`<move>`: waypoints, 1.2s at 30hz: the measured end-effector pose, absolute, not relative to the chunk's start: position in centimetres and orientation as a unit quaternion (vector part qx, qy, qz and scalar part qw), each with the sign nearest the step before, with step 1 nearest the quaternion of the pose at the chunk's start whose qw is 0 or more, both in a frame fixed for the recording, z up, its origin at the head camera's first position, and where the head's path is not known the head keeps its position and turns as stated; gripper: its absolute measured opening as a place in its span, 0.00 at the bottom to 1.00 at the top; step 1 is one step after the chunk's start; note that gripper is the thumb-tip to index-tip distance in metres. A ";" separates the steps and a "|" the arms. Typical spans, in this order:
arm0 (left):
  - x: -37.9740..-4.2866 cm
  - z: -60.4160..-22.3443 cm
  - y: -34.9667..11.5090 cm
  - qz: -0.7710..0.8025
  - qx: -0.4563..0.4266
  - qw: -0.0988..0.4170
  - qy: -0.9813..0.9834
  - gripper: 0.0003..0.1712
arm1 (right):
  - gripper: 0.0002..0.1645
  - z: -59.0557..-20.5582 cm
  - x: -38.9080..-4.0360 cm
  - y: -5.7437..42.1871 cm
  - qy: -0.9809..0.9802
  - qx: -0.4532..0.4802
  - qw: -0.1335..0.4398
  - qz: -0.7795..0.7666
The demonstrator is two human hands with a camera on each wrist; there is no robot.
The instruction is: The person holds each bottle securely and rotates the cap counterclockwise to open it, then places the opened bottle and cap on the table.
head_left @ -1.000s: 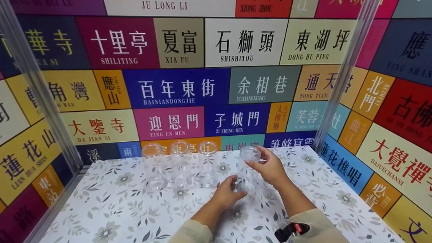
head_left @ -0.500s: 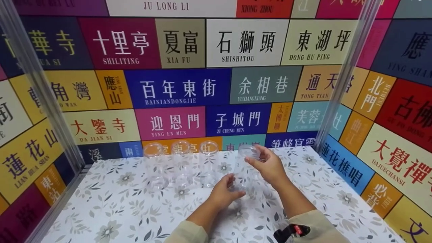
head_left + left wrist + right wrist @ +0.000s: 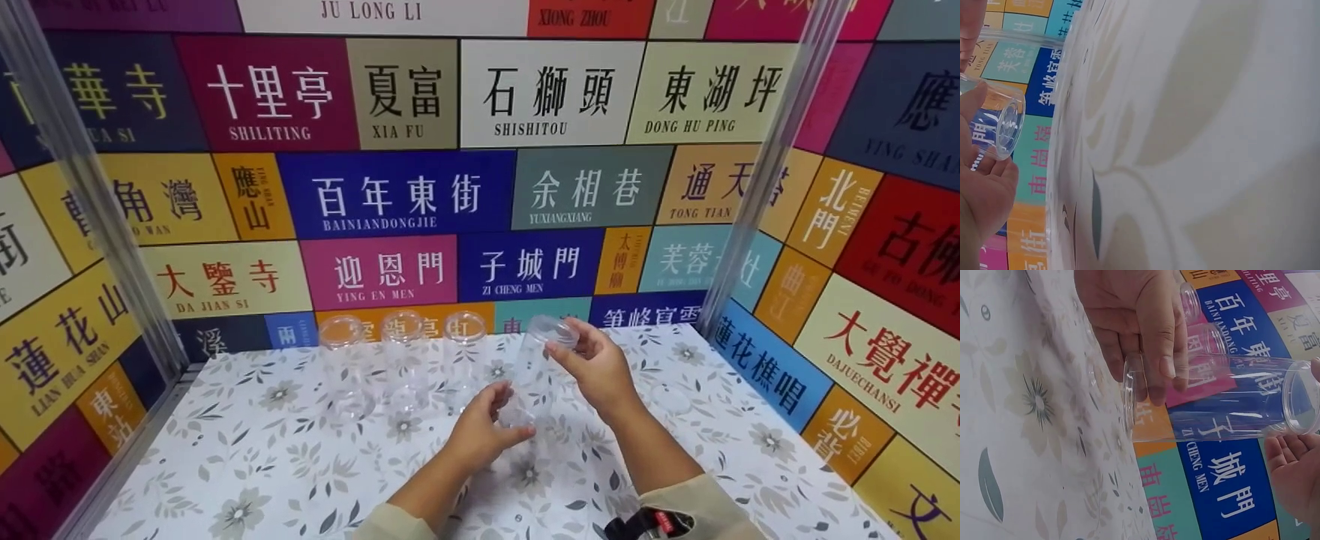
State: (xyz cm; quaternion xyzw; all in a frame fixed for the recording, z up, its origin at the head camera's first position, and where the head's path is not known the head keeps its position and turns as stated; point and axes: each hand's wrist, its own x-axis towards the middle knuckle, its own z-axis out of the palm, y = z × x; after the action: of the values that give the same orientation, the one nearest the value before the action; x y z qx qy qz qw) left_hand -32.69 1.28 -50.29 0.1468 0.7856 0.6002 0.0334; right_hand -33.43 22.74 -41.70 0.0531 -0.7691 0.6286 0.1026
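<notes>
In the head view a clear plastic jar [image 3: 529, 371] leans over, its top to the right and its base to the left. My right hand [image 3: 606, 375] grips it near the top, thumb in front and fingers behind. Low on the same jar, my left hand [image 3: 480, 429] curls thumb and fingers about the base. The left wrist view shows the round base [image 3: 1010, 125] between thumb and fingers, raised off the cloth. In the right wrist view the jar's see-through wall [image 3: 1224, 402] spans both hands.
Three similar clear jars stand in a row at the back: the left one [image 3: 346, 375], the middle one [image 3: 405, 367] and the right one [image 3: 463, 367]. A faint clear disc [image 3: 671, 400] lies on the flowered cloth [image 3: 315, 480] at right. Lettered panels [image 3: 397, 195] rise behind.
The jar has gone from upright to tilted, its base swinging left. My left hand has moved slightly left and up with the base; my right hand stays near the top.
</notes>
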 end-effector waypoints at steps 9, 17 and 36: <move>-31.6 -48.6 -1.0 0.592 0.166 0.019 0.788 0.54 | 0.39 -40.9 -31.8 21.2 -0.715 0.078 0.107 0.687; -30.4 -46.9 -3.0 0.585 0.181 -0.003 0.791 0.52 | 0.40 -40.0 -30.5 20.3 -0.681 0.104 0.098 0.718; -27.7 -45.9 -7.2 0.557 0.220 -0.019 0.800 0.51 | 0.37 -39.4 -27.4 19.0 -0.642 0.175 0.068 0.744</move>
State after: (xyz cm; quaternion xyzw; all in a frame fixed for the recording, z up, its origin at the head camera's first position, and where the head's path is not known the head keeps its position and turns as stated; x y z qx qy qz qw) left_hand -27.74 -7.16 -45.93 0.2200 0.8004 0.5573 -0.0189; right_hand -27.36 18.99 -39.39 0.1746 -0.6419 0.7436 0.0676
